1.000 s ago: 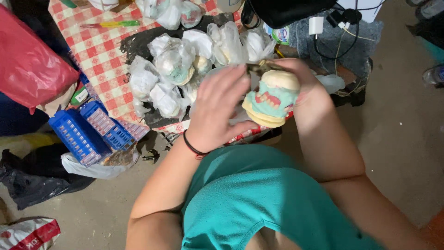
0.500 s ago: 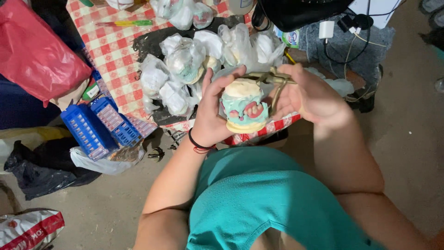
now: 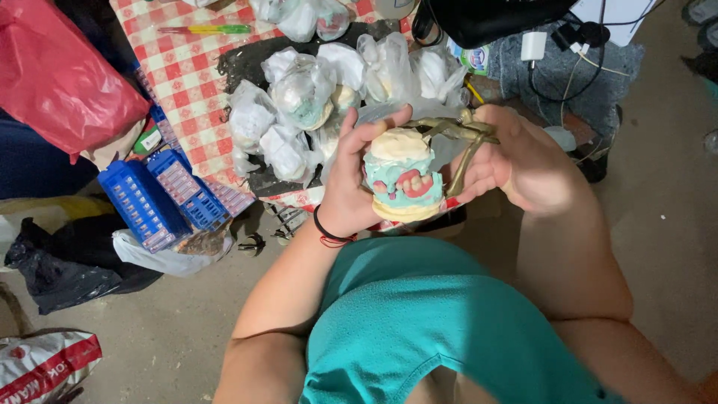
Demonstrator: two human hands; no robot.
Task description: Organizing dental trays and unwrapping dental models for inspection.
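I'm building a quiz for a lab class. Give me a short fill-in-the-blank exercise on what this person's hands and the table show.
1. The left hand grips a cream and teal dental cast with ____ wax gums.
2. The right hand holds the cast's ____-coloured metal frame.
3. A black ____ circles the left wrist.
4. The checked tablecloth is ____ and white.

Missing words: pink; brass; band; red

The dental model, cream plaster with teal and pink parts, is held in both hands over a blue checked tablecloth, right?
Not quite: the tablecloth is red and white checked, not blue. The head view shows it. The rest holds: the dental model, cream plaster with teal and pink parts, is held between the left hand and the right hand.
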